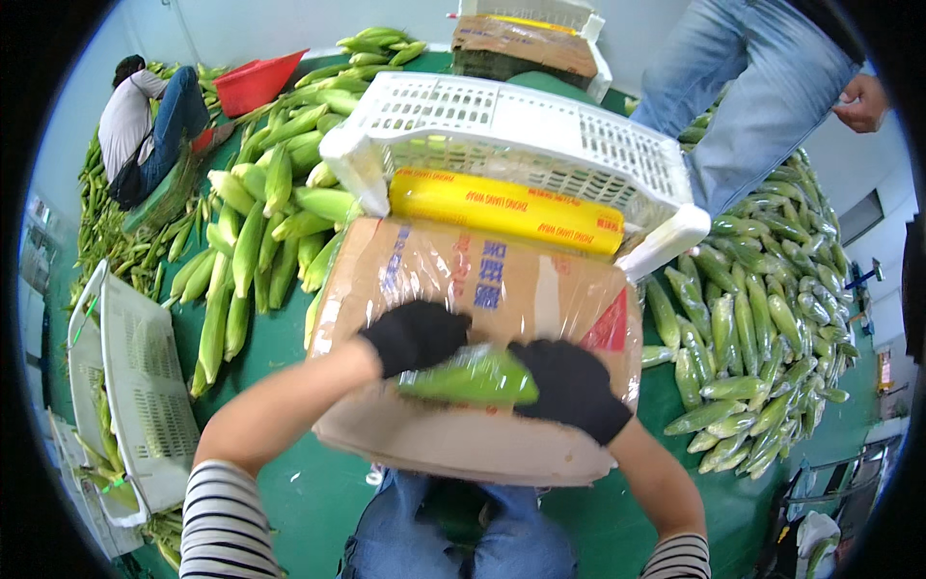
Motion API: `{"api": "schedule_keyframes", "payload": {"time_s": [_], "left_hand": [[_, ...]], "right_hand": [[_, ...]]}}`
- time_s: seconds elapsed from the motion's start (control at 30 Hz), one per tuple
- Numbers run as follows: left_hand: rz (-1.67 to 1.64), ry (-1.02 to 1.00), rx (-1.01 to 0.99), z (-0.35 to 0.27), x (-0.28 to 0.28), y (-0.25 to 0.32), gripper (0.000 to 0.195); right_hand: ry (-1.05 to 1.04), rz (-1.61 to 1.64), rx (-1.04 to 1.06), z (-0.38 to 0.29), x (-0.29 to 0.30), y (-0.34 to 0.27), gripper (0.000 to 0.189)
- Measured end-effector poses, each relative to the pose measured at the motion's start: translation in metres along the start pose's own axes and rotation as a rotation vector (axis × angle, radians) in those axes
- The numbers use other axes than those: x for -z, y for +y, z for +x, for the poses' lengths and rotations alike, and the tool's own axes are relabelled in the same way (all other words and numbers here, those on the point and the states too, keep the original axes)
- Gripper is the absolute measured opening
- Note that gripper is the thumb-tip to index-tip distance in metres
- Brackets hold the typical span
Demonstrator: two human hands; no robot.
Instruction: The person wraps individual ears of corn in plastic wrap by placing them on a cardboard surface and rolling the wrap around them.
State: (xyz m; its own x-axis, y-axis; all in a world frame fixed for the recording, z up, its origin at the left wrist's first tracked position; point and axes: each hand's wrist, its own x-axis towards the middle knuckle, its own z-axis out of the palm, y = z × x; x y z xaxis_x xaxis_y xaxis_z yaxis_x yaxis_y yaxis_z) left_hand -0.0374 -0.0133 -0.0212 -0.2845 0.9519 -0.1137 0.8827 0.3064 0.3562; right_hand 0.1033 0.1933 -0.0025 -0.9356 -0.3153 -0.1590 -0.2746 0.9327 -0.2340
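A green ear of corn (470,378), with shiny clear film around it, lies across the front part of a film-covered cardboard box (434,282). My right hand (571,387), in a black glove, grips the ear's right end. At the upper left side of the ear is my left hand (419,336), also black-gloved and closed against the wrapped corn; its fingertips are hidden. Beyond both hands, a yellow roll of cling film (506,210) bearing red writing rests between the box and a white plastic crate (521,116).
Unwrapped corn (246,231) is heaped to the left, film-wrapped corn (752,326) to the right. A white crate (145,376) stands at left. One person (137,137) sits near a red basin (253,79); another person's jeans-clad legs (745,94) are close behind the crate.
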Motion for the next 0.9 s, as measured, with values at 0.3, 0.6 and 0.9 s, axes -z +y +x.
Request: {"api": "schedule_keyframes", "payload": {"time_s": [0.3,0.6,0.9], "left_hand": [[0.186,0.343,0.156,-0.035,-0.027,0.045,0.055],[0.011,0.474,0.03,-0.051,-0.037,0.073,0.06],[0.082,0.086,0.201,0.072,0.003,-0.043,0.03]], "right_hand": [[0.257,-0.116,0.121,-0.001,0.006,-0.028,0.074],[-0.12,0.14,0.026,0.01,0.001,-0.023,0.067],[0.037,-0.1,0.076,0.076,0.01,0.02,0.073]]}}
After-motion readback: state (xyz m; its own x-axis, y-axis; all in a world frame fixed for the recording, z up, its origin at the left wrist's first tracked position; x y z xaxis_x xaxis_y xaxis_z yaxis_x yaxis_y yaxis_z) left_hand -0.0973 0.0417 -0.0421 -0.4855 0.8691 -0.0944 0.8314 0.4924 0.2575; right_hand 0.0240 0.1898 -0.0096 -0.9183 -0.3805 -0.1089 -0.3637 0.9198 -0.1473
